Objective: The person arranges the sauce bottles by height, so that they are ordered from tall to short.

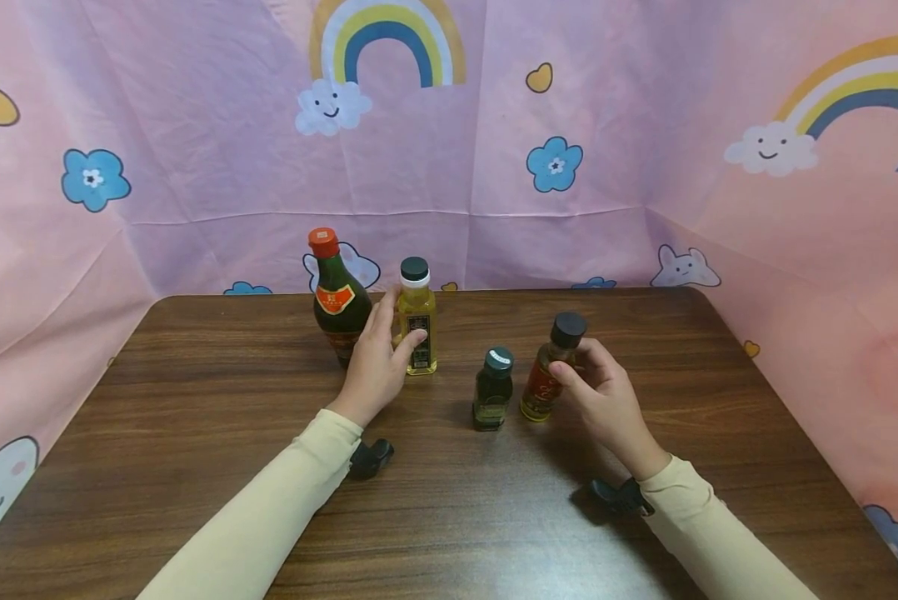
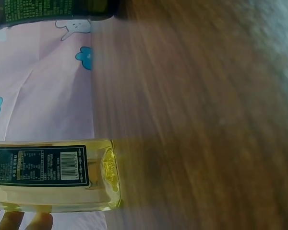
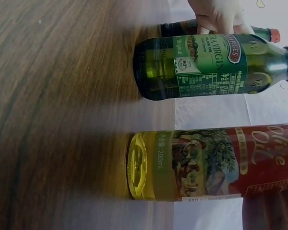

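My left hand (image 1: 374, 371) holds a clear square bottle of yellow oil (image 1: 419, 308) with a dark green cap, its thumb across the front; in the left wrist view, fingertips (image 2: 39, 221) show at the lower edge of this bottle (image 2: 38, 165). A red-labelled olive oil bottle (image 1: 543, 385) with a black cap is gripped by my right hand (image 1: 610, 404), thumb in front. Its label reads 200ml in the right wrist view. Whether either base touches the table I cannot tell. Between the hands stands a small dark green olive oil bottle (image 1: 491, 398), touched by neither hand.
A taller dark bottle (image 1: 336, 304) with a red cap stands just left of the yellow oil bottle, partly behind my left hand. Everything is on a brown wooden table (image 1: 217, 400). A pink and purple printed cloth (image 1: 239, 175) hangs behind and at the sides.
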`<act>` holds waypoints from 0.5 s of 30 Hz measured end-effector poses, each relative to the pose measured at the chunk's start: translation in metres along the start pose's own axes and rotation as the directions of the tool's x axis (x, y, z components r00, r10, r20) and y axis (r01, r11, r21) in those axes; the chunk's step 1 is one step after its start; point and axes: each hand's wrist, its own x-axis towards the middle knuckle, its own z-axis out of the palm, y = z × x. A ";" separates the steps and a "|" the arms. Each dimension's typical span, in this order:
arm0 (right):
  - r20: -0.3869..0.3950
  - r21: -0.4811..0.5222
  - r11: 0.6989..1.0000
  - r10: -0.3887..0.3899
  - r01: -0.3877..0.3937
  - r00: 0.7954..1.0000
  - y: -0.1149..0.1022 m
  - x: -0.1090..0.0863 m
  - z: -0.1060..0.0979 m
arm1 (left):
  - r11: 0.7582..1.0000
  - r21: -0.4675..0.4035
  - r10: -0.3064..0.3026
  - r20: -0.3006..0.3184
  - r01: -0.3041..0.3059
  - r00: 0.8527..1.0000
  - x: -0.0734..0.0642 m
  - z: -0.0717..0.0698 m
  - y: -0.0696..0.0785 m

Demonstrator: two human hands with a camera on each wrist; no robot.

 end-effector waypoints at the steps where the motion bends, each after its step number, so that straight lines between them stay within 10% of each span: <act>1: -0.001 -0.001 1.000 0.000 0.000 1.000 0.000 0.000 0.000 | 1.000 0.000 0.003 -0.001 -0.003 1.000 0.000 0.000 0.000; 15: 0.006 -0.033 0.999 0.013 -0.013 1.000 -0.002 0.001 -0.003 | 1.000 0.012 -0.006 0.008 0.006 1.000 0.001 -0.001 -0.003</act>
